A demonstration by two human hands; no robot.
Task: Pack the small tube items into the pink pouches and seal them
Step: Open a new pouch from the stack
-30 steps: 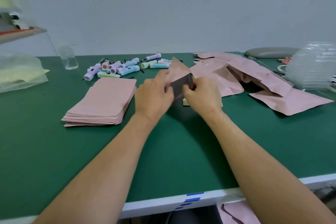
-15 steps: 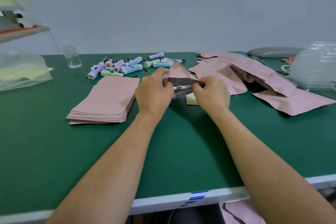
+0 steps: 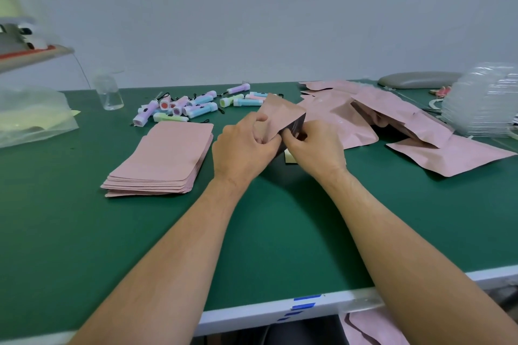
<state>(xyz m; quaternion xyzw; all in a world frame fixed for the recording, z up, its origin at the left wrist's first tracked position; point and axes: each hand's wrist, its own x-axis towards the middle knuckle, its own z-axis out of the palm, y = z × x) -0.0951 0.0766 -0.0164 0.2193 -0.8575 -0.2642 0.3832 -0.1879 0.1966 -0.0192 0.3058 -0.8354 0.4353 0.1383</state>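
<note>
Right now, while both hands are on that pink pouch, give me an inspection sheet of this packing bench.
Surface: green mat; white front edge with blue tape marks.
Job's things: held pouch raised between the hands; flat stack of pouches to its left; loose tubes behind the stack; heap of pouches at right.
Clutter: clear bottle; plastic bag at left; clear trays at right; grey pad at the back.
Hands: left hand and right hand both pinch the held pouch.
Cables: nothing seen except short black cords on the tubes.
Surroundings: plain wall; shelf at far left.
</note>
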